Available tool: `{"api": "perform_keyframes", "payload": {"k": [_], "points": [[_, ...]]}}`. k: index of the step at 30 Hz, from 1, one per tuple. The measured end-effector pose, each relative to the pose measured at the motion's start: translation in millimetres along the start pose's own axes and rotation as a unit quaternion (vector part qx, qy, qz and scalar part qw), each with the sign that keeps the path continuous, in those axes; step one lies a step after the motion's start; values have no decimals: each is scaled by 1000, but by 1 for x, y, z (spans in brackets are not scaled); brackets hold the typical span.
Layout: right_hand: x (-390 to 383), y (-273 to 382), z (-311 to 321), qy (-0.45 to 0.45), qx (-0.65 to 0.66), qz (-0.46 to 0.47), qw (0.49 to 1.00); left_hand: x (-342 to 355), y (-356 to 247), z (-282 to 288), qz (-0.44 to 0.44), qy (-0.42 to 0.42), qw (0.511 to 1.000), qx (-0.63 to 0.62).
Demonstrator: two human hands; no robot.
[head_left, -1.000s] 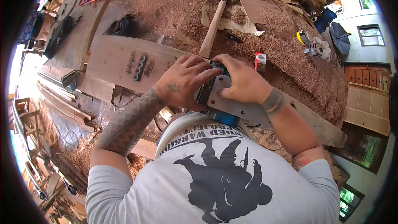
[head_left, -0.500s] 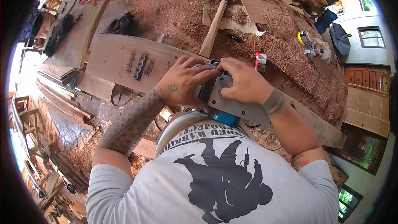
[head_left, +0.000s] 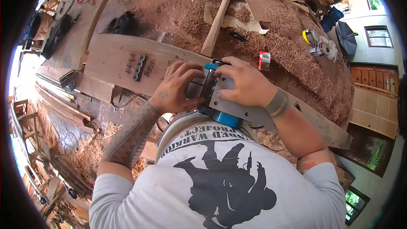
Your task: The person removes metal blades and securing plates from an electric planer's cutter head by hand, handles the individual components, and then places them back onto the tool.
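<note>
An electric planer [head_left: 229, 119] with a blue body lies upside down on a wooden board, close against my shirt. Its flat metal sole plate [head_left: 237, 106] faces up, and the dark cutter slot runs across it. My left hand [head_left: 171, 89] grips the planer's left end, fingers curled at the far edge and thumb by the slot. My right hand [head_left: 248, 85] holds the other side, its fingertips at the slot's far end and its thumb on the sole plate. Whether a small part is under the fingertips, I cannot tell.
The board [head_left: 110, 61] bears a dark strip with round holes [head_left: 139, 68] and small bolts. A wooden-handled hammer [head_left: 216, 27] lies beyond, its handle reaching the board. A red and white box [head_left: 264, 61] sits among wood shavings [head_left: 305, 72]. Another power tool [head_left: 69, 80] stands left.
My left hand has drawn back left from the far end of the slot, uncovering the planer's blue edge there. The right fingers have shifted slightly along the slot.
</note>
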State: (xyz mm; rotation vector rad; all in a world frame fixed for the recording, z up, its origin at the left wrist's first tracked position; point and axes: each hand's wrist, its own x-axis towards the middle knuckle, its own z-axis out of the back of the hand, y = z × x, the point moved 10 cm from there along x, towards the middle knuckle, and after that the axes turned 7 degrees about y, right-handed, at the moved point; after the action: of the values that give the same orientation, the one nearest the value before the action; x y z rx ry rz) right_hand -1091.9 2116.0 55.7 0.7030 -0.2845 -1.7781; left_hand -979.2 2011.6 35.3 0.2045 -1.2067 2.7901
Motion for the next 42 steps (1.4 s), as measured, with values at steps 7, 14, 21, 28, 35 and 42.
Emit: {"api": "perform_keyframes", "payload": {"k": [7, 14, 21, 28, 35, 42], "points": [[0, 5, -3, 6, -38, -9, 999, -3, 0, -1, 13, -13, 1000, 6], [-1, 6, -3, 3, -43, -4, 999, -3, 0, -2, 18, -17, 1000, 5], [-1, 6, -5, 3, -46, -1, 999, -2, 1, -5, 42, -8, 999, 2], [0, 6, -5, 13, -40, -12, 999, -3, -1, -5, 58, -21, 998, 6], [1, 6, -5, 12, -39, -13, 999, -3, -2, -5, 53, -34, 998, 6], [1, 5, -4, 11, -31, -13, 999, -4, 0, -9, 62, -21, 998, 15]]}}
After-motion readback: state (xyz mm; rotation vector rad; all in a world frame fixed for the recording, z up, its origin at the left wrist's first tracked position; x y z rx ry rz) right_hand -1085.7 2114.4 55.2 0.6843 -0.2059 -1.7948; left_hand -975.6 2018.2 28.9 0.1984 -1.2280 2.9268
